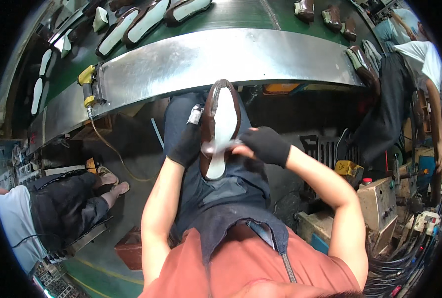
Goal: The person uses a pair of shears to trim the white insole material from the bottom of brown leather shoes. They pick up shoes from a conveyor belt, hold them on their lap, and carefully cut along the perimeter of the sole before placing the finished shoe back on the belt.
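A brown shoe upper (208, 116) rests sole-up over my lap, its pale insole board (225, 114) facing me and its toe pointing away. My left hand (187, 141), in a black fingerless glove with silvery wrapping on a fingertip, grips the shoe's left side. My right hand (264, 145), also in a black fingerless glove, is closed beside the shoe's right edge. From its fingers a pale, motion-blurred thing (218, 147) reaches across the insole near the heel; its kind cannot be made out.
Before me runs a metal bench edge (221, 57), with a green conveyor belt (246, 15) beyond carrying several shoes. A yellow-and-black air tool (87, 84) with a hose hangs at left. People sit or stand at both sides; a control box (378, 198) stands at right.
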`<state>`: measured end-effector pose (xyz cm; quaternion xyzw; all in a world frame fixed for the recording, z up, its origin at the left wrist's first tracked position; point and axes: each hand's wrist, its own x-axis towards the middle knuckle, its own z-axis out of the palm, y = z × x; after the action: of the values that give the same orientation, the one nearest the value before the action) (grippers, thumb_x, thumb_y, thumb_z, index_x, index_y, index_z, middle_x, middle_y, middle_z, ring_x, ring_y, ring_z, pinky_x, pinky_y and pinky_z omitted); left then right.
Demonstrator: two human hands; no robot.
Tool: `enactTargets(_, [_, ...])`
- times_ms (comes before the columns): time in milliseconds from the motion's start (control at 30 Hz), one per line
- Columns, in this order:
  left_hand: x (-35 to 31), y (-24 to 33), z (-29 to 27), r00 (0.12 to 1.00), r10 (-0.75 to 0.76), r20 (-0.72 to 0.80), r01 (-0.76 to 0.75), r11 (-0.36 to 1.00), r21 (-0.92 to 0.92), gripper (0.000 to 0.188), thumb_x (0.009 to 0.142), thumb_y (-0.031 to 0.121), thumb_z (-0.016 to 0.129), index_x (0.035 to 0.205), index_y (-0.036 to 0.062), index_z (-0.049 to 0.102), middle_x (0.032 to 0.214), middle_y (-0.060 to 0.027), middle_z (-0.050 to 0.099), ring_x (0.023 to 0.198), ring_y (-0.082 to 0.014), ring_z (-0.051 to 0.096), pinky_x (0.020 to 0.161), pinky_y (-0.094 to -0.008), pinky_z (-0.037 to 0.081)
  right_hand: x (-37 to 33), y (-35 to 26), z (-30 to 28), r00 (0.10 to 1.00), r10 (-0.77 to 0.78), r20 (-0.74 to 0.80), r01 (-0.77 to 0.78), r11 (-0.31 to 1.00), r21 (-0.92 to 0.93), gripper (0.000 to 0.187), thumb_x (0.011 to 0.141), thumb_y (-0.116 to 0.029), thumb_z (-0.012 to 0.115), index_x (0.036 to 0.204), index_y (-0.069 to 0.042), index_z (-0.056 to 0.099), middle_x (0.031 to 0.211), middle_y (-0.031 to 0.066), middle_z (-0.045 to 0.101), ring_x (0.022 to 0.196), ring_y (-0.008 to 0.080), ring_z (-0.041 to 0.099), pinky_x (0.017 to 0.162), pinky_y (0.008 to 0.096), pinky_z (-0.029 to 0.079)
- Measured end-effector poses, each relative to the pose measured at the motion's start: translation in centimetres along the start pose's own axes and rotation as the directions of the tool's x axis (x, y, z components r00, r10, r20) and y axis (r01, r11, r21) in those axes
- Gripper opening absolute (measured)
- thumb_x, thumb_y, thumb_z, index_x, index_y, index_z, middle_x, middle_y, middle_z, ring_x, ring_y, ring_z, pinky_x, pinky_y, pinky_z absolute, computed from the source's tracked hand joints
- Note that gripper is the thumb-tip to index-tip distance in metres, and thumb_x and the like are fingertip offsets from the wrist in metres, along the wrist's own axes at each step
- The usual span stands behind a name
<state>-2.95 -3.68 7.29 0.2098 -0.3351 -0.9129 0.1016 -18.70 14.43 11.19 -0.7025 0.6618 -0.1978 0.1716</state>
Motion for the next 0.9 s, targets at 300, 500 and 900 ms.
enactTargets(300, [2.1,-4.2,-0.6,0.892,0.441,-0.093,-0.151,0.486,0.861,0.041,0.093,0.033,0.060,0.118,0.0021,0.048,0.109,-0.0177,0.060,0.106,-0.0291,0.059,0.088,-0.0367,0.046,-3.0,-5.0,-5.3,0.921,0.342,0.188,-0.384,0.880,0.280,0.039,0.097,-0.037,0.050,0.087,-0.002,0.062,0.078,0.0219,0.061,0.072,0.0388,0.060,0.066,0.0419,0.047])
enactTargets(500, [-1.7,-0.7,0.1,0.996,0.054,0.077,-0.092,0.720,0.688,0.051,0.091,0.021,0.063,0.133,0.0041,0.042,0.129,-0.0120,0.053,0.117,-0.0187,0.053,0.098,-0.0306,0.043,1.5,0.0,-1.7,0.985,0.166,-0.051,-0.151,0.962,0.228,0.038,0.096,-0.037,0.051,0.089,-0.001,0.062,0.075,0.0214,0.060,0.072,0.0403,0.060,0.065,0.0425,0.047])
enactTargets(900, [-0.3,-2.5,-3.1,0.975,0.216,0.048,-0.173,0.613,0.771,0.090,0.081,0.035,0.075,0.146,0.0051,0.021,0.140,-0.0175,0.040,0.131,-0.0291,0.039,0.108,-0.0391,0.033,-8.2,-4.9,9.3,0.481,0.809,0.339,-0.625,0.045,0.779,0.055,0.099,-0.054,0.039,0.083,-0.004,0.057,0.066,0.0042,0.057,0.057,0.0126,0.058,0.056,0.0284,0.047])
